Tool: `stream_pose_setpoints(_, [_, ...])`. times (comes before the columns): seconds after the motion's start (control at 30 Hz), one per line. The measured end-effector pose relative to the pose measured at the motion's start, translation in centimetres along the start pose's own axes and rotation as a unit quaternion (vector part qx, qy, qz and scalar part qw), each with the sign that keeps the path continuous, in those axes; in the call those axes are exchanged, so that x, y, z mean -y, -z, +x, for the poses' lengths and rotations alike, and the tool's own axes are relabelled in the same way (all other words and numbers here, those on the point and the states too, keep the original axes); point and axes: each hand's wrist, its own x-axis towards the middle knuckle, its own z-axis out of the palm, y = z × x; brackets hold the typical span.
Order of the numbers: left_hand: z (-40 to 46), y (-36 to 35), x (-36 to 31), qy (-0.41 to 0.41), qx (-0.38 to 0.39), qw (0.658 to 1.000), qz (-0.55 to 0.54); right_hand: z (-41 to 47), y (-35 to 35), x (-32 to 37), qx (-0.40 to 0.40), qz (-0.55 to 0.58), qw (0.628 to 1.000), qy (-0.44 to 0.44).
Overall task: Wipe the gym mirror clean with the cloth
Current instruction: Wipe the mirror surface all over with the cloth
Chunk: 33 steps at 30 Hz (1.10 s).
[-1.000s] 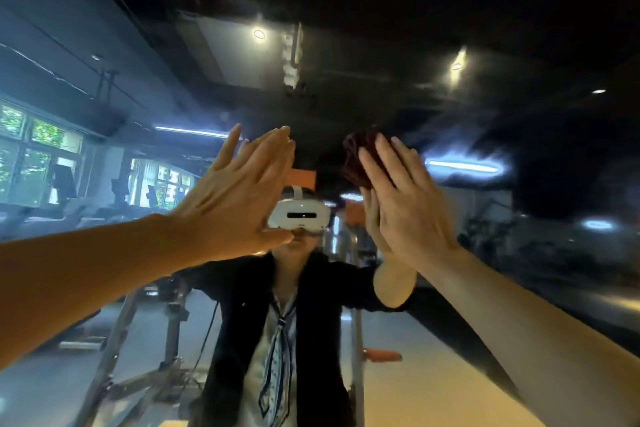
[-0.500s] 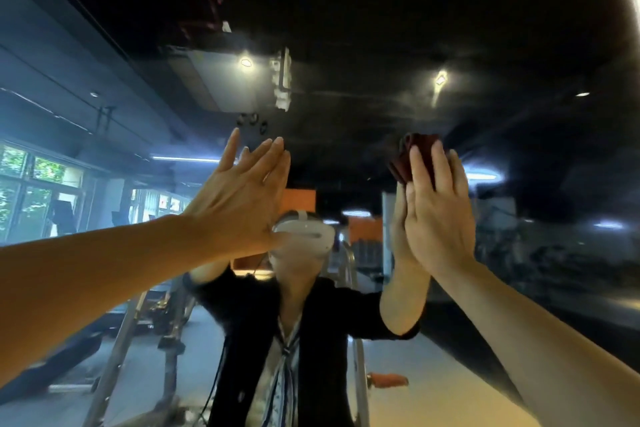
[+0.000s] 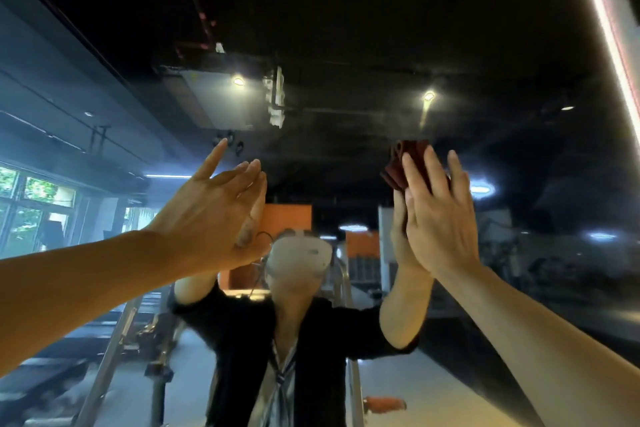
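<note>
The gym mirror (image 3: 346, 28) fills almost the whole view and reflects the dark ceiling, the gym and a person in a dark top with a white headset. My right hand (image 3: 440, 215) is raised flat against the glass, pressing a dark red cloth (image 3: 405, 163) to it; the cloth shows only above my fingertips. My left hand (image 3: 214, 215) is held up flat at the mirror with fingers together, holding nothing. Whether its palm touches the glass is unclear.
The mirror's right edge, lit by a pale strip (image 3: 609, 28), runs down the upper right. Reflected in the glass are windows (image 3: 24, 211) at the left, metal gym frames (image 3: 114, 350) low down and orange panels (image 3: 287, 218) behind the person.
My right hand has slid the cloth rightward and a little lower across the glass. My left hand has held nearly still. The view has tilted up, so more ceiling shows.
</note>
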Motion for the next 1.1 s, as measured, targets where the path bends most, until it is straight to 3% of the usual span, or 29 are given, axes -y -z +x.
stream_pose_setpoints(0.2, [0.2,-0.3,0.7,-0.007,-0.004,1.000,0.003,4.2,0.1,5.9,0.011,0.046,0.996,-0.070])
stream_pose_setpoints(0.37, [-0.7,-0.5,2.5,-0.019,-0.027,0.999,-0.027,6.9,-0.3,12.5,0.022,0.044,0.999,0.009])
stream_pose_setpoints(0.53, [-2.5,-0.3,5.1,0.056,-0.049,0.996,-0.056,7.5,-1.4,18.7,0.062,0.004,0.993,0.097])
stream_pose_setpoints(0.77, [-6.5,-1.8,9.4,0.137,0.061,0.987,-0.062,5.2,-0.8,25.8,0.075,0.040,0.981,0.175])
stream_pose_setpoints(0.93, [-8.5,-1.8,9.4,0.162,0.104,0.978,-0.078,3.0,0.1,27.3,0.118,0.037,0.962,0.243])
stream_pose_setpoints(1.1, [-7.2,-0.8,8.1,0.141,0.093,0.981,-0.100,1.3,0.9,23.4,0.115,0.043,0.937,0.326])
